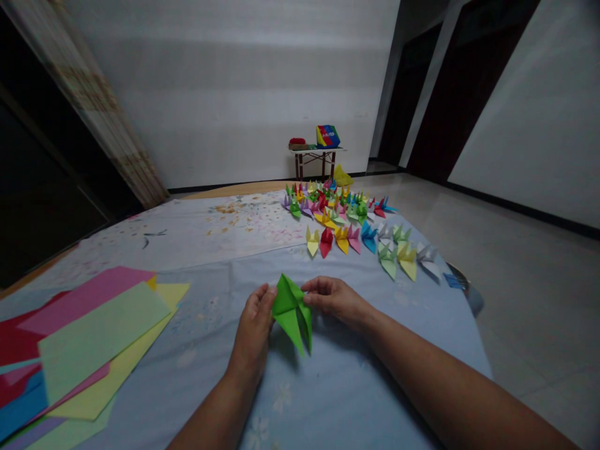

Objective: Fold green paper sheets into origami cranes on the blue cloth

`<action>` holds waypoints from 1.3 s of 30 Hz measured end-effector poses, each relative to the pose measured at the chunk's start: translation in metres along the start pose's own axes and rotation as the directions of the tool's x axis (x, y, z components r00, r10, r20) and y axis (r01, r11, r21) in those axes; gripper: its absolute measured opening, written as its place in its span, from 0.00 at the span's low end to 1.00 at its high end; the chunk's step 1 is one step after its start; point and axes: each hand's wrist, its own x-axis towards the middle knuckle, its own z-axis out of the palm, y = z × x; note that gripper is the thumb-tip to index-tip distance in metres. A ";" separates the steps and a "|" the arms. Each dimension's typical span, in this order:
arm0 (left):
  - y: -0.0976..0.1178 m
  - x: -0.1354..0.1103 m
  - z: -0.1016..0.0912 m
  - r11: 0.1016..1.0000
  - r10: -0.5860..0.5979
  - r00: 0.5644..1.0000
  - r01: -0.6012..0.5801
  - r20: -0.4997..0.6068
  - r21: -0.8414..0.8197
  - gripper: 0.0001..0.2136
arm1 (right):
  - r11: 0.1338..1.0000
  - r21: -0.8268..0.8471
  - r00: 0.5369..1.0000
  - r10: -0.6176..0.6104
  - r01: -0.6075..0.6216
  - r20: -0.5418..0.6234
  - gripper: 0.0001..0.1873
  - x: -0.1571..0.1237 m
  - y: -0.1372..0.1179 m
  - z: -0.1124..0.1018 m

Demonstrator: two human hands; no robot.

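Observation:
A bright green folded paper piece (pixel 291 307) is held just above the table between my two hands. It has a diamond-shaped upper part, and two long points hang downward, split apart. My left hand (pixel 257 319) pinches its left corner between thumb and fingers. On the other side, my right hand (pixel 335 300) grips the right corner with thumb and forefinger. Beyond my hands stand several finished paper cranes (pixel 342 239) in many colours, the nearer ones in loose rows, the farther ones crowded together.
Loose sheets of coloured paper (pixel 103 340) lie overlapping at the left. A blue flowered cloth (pixel 210 362) covers the near table, a white flowered one (pixel 225 219) the far part. Against the wall, a small table (pixel 319 150) carries a colourful box (pixel 327 136). The round table's edge curves at the right.

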 end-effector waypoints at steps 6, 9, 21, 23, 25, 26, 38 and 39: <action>0.010 -0.001 -0.002 0.959 -0.212 0.931 0.257 0.296 -0.122 0.16 | 1.000 0.004 1.000 0.007 -0.007 0.015 0.20 0.002 0.000 -0.005; 0.013 -0.002 -0.004 0.964 -0.220 0.923 0.255 0.315 -0.073 0.14 | 0.997 -0.071 1.000 0.002 -0.001 0.013 0.18 0.003 0.002 -0.001; 0.006 0.005 -0.007 0.982 -0.130 0.984 0.111 0.123 0.154 0.16 | 0.967 -0.229 0.993 -0.102 0.111 0.051 0.18 0.003 0.011 0.011; 0.004 0.006 -0.007 0.988 -0.111 0.990 0.100 0.092 0.116 0.16 | 0.978 -0.197 0.998 -0.066 0.068 0.017 0.19 0.000 0.005 0.011; 0.004 0.007 -0.007 0.992 -0.102 0.993 0.097 0.065 0.074 0.16 | 0.981 -0.194 1.000 -0.019 0.016 -0.014 0.19 -0.002 0.000 0.010; 0.004 0.008 -0.007 0.994 -0.100 0.993 0.097 0.059 0.058 0.16 | 0.979 -0.205 1.000 0.003 -0.005 -0.010 0.19 -0.003 -0.002 0.010; -0.001 0.008 -0.006 0.998 -0.058 0.990 0.056 0.131 0.019 0.14 | 0.964 -0.263 0.995 0.072 -0.052 0.068 0.15 -0.001 0.002 0.009; 0.000 0.007 -0.006 0.998 -0.058 0.989 0.056 0.136 0.014 0.14 | 0.965 -0.259 0.996 0.054 -0.036 0.065 0.14 -0.001 0.003 0.010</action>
